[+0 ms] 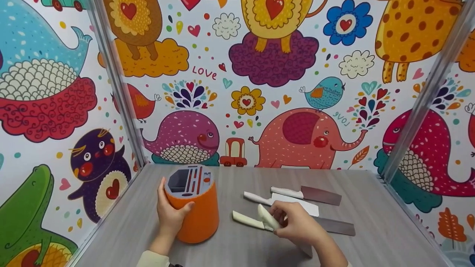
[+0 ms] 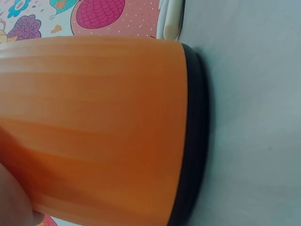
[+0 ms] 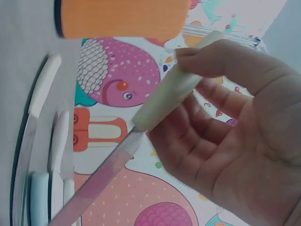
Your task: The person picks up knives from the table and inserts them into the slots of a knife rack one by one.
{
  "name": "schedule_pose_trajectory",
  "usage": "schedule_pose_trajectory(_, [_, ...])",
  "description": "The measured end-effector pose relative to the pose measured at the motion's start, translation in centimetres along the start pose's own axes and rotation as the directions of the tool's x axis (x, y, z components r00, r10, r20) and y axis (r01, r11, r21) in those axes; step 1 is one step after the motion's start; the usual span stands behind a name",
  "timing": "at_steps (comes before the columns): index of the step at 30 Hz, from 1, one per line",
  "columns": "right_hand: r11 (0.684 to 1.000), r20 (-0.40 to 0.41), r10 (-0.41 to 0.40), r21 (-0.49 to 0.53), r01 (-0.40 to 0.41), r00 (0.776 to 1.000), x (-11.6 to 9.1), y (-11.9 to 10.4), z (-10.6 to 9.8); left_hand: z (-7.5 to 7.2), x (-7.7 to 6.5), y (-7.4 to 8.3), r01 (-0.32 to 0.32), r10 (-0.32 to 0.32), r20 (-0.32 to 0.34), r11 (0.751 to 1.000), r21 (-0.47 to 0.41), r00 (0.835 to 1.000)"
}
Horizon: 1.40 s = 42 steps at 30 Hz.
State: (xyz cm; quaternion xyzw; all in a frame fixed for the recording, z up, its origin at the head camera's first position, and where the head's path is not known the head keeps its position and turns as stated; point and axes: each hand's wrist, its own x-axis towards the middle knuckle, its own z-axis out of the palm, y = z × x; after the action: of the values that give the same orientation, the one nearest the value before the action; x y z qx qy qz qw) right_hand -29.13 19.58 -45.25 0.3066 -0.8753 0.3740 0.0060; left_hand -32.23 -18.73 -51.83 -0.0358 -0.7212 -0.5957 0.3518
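Note:
My left hand point(image 1: 171, 213) grips an orange knife block point(image 1: 200, 218) by its side, thumb across the front. The block stands upright, and its grey slotted top point(image 1: 190, 180) faces up. In the right wrist view, my right hand point(image 3: 230, 122) pinches the pale handle of a knife point(image 3: 164, 101) between thumb and fingers. That knife is raised above the table, its blade point(image 3: 101, 181) slanting down. Beneath my right hand in the head view lies a second knife with a pale green handle point(image 1: 248, 219), partly hidden by the hand.
Beyond the right hand lie a wide-bladed cleaver point(image 1: 297, 204) with a white handle and a knife with a brownish blade point(image 1: 321, 195). The grey table point(image 1: 130, 222) ends at printed panels point(image 1: 237, 74) at the back and sides, joined by metal corner posts point(image 1: 118, 81).

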Motion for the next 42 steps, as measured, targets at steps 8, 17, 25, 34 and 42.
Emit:
schedule_pose_trajectory(8, [0.987, -0.165, 0.057, 0.155, -0.031, 0.985, -0.2, -0.3, -0.3, 0.0, -0.1, 0.2, 0.009, -0.009, 0.001, 1.0, 0.012, 1.0])
schedule_pose_trajectory(17, [0.928, -0.364, 0.176, 0.372, -0.031, 0.914, -0.3, -0.8, -0.2, 0.2, -0.4, 0.2, -0.068, 0.069, -0.021, 0.997, 0.039, 0.997])
schedule_pose_trajectory(25, [0.907, -0.38, 0.164, 0.421, 0.013, 0.91, -0.2, -1.5, 0.1, 0.7, -0.6, 2.1, -0.349, 0.386, -0.147, 0.91, 0.224, 0.911])
schedule_pose_trajectory(34, [0.898, -0.392, 0.157, 0.438, 0.034, 0.906, 0.0, -2.6, 1.3, 3.9, -4.0, 10.4, -0.8, 0.819, -0.076, 0.572, 0.181, 0.569])
schedule_pose_trajectory(42, [0.89, -0.391, 0.001, 0.42, 0.177, 0.92, -0.1, -4.4, 3.5, 6.5, -8.7, 13.5, -0.645, 0.648, 0.219, 0.758, -0.096, 0.729])
